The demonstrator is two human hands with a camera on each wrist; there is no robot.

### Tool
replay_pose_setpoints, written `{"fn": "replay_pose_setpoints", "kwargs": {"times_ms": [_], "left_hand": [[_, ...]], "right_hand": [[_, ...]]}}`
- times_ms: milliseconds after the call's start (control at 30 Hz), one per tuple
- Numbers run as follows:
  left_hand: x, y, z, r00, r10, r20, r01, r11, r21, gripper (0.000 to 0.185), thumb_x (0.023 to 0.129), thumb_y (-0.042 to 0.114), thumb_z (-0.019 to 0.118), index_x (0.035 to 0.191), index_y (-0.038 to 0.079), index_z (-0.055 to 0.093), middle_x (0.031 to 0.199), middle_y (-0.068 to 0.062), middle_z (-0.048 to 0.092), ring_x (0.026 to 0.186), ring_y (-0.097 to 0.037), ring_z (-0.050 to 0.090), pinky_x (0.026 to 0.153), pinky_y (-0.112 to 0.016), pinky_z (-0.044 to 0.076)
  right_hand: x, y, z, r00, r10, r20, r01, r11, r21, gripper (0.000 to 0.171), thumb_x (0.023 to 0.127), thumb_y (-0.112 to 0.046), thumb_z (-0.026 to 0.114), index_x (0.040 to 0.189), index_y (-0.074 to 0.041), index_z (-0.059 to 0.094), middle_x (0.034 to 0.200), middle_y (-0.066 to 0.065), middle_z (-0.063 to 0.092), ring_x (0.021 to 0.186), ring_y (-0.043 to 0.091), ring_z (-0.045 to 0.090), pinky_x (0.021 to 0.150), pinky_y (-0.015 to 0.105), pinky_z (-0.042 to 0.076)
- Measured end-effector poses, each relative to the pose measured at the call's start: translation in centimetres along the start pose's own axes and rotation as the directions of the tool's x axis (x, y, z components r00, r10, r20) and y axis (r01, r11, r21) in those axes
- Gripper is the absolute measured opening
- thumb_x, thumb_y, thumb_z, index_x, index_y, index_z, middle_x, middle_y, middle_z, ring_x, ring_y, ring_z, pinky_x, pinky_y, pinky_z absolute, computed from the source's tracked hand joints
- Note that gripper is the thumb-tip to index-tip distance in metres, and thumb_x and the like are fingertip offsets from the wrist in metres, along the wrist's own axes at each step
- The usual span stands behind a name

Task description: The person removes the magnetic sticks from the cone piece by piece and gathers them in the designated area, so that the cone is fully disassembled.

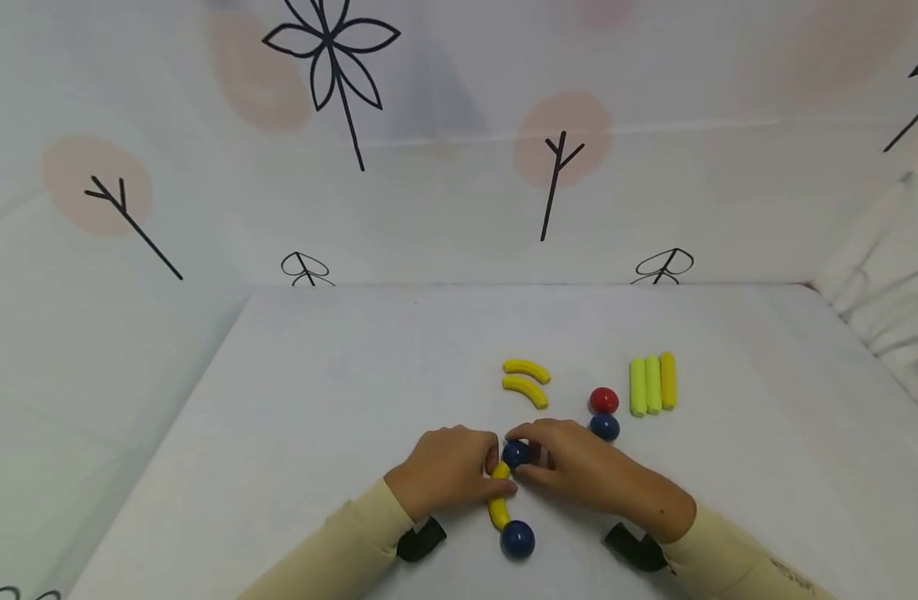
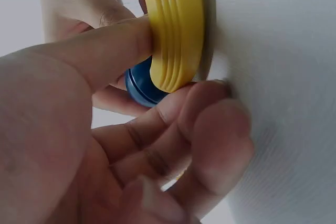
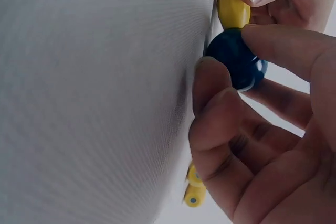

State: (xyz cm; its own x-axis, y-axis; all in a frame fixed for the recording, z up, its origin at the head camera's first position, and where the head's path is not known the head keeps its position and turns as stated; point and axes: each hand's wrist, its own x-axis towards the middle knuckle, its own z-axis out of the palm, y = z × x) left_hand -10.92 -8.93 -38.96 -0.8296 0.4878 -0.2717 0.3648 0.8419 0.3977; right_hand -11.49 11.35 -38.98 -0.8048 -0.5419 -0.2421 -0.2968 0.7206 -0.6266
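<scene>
My left hand (image 1: 450, 471) pinches a curved yellow rod (image 1: 498, 512), its thumb across the ridged side in the left wrist view. The rod's near end touches a dark blue ball (image 1: 517, 542) lying on the table. Between thumb and fingers, my right hand (image 1: 582, 467) holds another dark blue ball (image 3: 231, 51). This ball sits against the far end of the same yellow rod (image 3: 233, 3); whether they are joined I cannot tell. Both hands rest low over the white tabletop, close together.
Beyond the hands lie two curved yellow rods (image 1: 526, 392). A red ball (image 1: 604, 400) touches a blue ball (image 1: 605, 427) right of them. Farther right, two lime straight rods (image 1: 646, 387) lie beside a yellow straight one (image 1: 668, 381). A patterned cloth (image 1: 444, 208) stands behind the table.
</scene>
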Motion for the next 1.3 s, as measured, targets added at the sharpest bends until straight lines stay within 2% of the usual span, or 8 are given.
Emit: {"fn": "replay_pose_setpoints", "kwargs": {"times_ms": [167, 433, 600, 700, 833, 1033, 1167, 1300], "left_hand": [[0.1, 0.0, 0.0, 1.000, -0.013, -0.008, 0.013, 1.000, -0.007, 0.029, 0.086, 0.043, 0.076, 0.080, 0.020, 0.059, 0.061, 0.010, 0.052, 0.054, -0.006, 0.046, 0.050, -0.023, 0.034], [0.0, 0.2, -0.2, 1.000, -0.016, 0.001, 0.016, 0.997, -0.071, 0.023, 0.088, 0.035, 0.076, 0.083, 0.017, 0.062, 0.059, 0.009, 0.053, 0.050, -0.006, 0.047, 0.047, -0.021, 0.036], [0.0, 0.1, -0.3, 1.000, -0.004, -0.006, 0.003, 0.998, -0.063, 0.023, 0.088, 0.034, 0.076, 0.082, 0.017, 0.062, 0.059, 0.009, 0.053, 0.052, -0.005, 0.047, 0.048, -0.020, 0.037], [-0.1, 0.1, -0.2, 1.000, -0.006, -0.010, 0.006, 0.998, -0.057, 0.024, 0.087, 0.035, 0.076, 0.081, 0.017, 0.061, 0.059, 0.009, 0.053, 0.052, -0.005, 0.047, 0.048, -0.020, 0.036], [-0.1, 0.1, -0.2, 1.000, -0.018, -0.010, 0.018, 0.999, -0.051, 0.025, 0.087, 0.037, 0.076, 0.080, 0.018, 0.060, 0.059, 0.009, 0.052, 0.052, -0.005, 0.047, 0.048, -0.021, 0.035], [-0.1, 0.1, -0.1, 0.999, -0.046, 0.009, 0.046, 0.998, -0.047, 0.026, 0.088, 0.038, 0.076, 0.081, 0.019, 0.060, 0.059, 0.009, 0.051, 0.052, -0.006, 0.046, 0.048, -0.021, 0.034], [-0.1, 0.0, -0.1, 0.999, -0.035, 0.007, 0.036, 0.998, -0.044, 0.026, 0.088, 0.038, 0.075, 0.082, 0.019, 0.060, 0.059, 0.009, 0.052, 0.052, -0.006, 0.046, 0.047, -0.021, 0.035], [-0.1, 0.0, -0.2, 1.000, -0.024, 0.002, 0.024, 0.999, -0.044, 0.026, 0.088, 0.038, 0.075, 0.081, 0.019, 0.059, 0.058, 0.010, 0.051, 0.051, -0.006, 0.046, 0.047, -0.021, 0.034]], "right_hand": [[-0.1, -0.4, -0.2, 0.999, 0.040, -0.015, -0.041, 0.999, -0.026, 0.040, 0.086, -0.024, 0.079, 0.123, -0.015, 0.067, 0.083, -0.011, 0.062, 0.079, 0.010, 0.055, 0.072, 0.024, 0.050], [-0.6, -0.9, -0.6, 0.996, 0.070, -0.063, -0.074, 0.994, -0.074, 0.039, 0.085, -0.020, 0.080, 0.121, -0.013, 0.067, 0.084, -0.010, 0.063, 0.078, 0.009, 0.055, 0.073, 0.025, 0.052], [-1.1, -0.6, -1.6, 0.975, 0.101, -0.197, -0.134, 0.978, -0.162, 0.042, 0.084, -0.025, 0.081, 0.121, -0.012, 0.066, 0.083, -0.006, 0.063, 0.074, 0.009, 0.055, 0.070, 0.023, 0.053], [-1.3, 0.0, -2.2, 0.951, 0.061, -0.302, -0.143, 0.955, -0.260, 0.043, 0.084, -0.030, 0.081, 0.121, -0.012, 0.068, 0.085, -0.002, 0.063, 0.072, 0.010, 0.055, 0.064, 0.023, 0.050], [-1.2, 0.9, -2.8, 0.921, 0.010, -0.389, -0.168, 0.912, -0.373, 0.046, 0.083, -0.031, 0.082, 0.121, -0.009, 0.069, 0.094, 0.005, 0.063, 0.071, 0.012, 0.054, 0.061, 0.025, 0.051], [-1.0, 2.2, -3.0, 0.910, -0.017, -0.415, -0.173, 0.893, -0.416, 0.047, 0.081, -0.026, 0.084, 0.120, -0.005, 0.070, 0.104, 0.011, 0.065, 0.072, 0.013, 0.056, 0.065, 0.030, 0.056], [-0.9, 2.6, -2.9, 0.912, -0.049, -0.408, -0.152, 0.883, -0.445, 0.044, 0.080, -0.022, 0.085, 0.117, -0.003, 0.071, 0.105, 0.010, 0.068, 0.086, 0.020, 0.063, 0.076, 0.037, 0.058], [-0.8, 2.8, -2.9, 0.918, -0.040, -0.394, -0.160, 0.872, -0.463, 0.042, 0.080, -0.020, 0.085, 0.116, -0.003, 0.072, 0.108, 0.010, 0.069, 0.097, 0.026, 0.063, 0.082, 0.040, 0.057]]}}
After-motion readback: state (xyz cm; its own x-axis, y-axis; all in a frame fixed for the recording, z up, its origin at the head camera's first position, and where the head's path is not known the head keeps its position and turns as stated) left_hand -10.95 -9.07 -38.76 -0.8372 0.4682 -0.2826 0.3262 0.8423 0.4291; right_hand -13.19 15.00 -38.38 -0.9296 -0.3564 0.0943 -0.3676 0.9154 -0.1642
